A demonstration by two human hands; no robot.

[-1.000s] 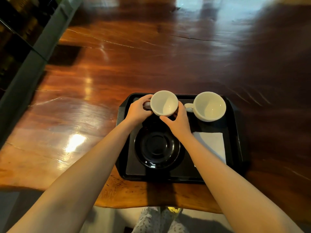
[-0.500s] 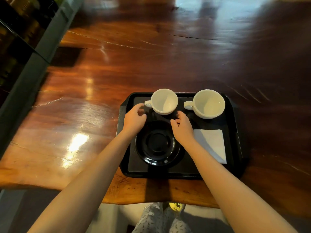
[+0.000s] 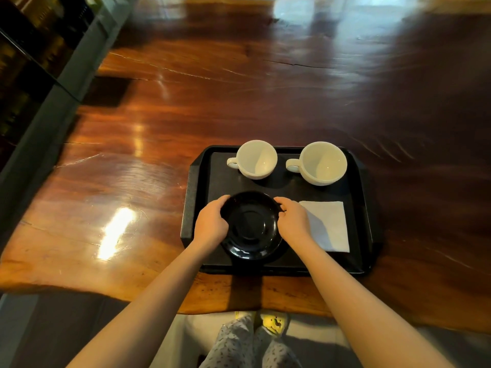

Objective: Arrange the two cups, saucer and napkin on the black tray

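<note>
Left hand (image 3: 211, 224) & right hand (image 3: 292, 221) grip saucer (image 3: 251, 229) edges, hiding its sides. Right wrist covers napkin (image 3: 330, 224) corner. Two cups (image 3: 256, 159) behind on tray (image 3: 191, 203)

Both hands, left hand (image 3: 211, 225) and right hand (image 3: 293, 224), left the cup (now standing free) (image 3: 256, 160) for the saucer's (image 3: 251, 229) rim.

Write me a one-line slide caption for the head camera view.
Both hands, left hand and right hand, grip the black saucer on the black tray, beside two white cups and a napkin.
</note>
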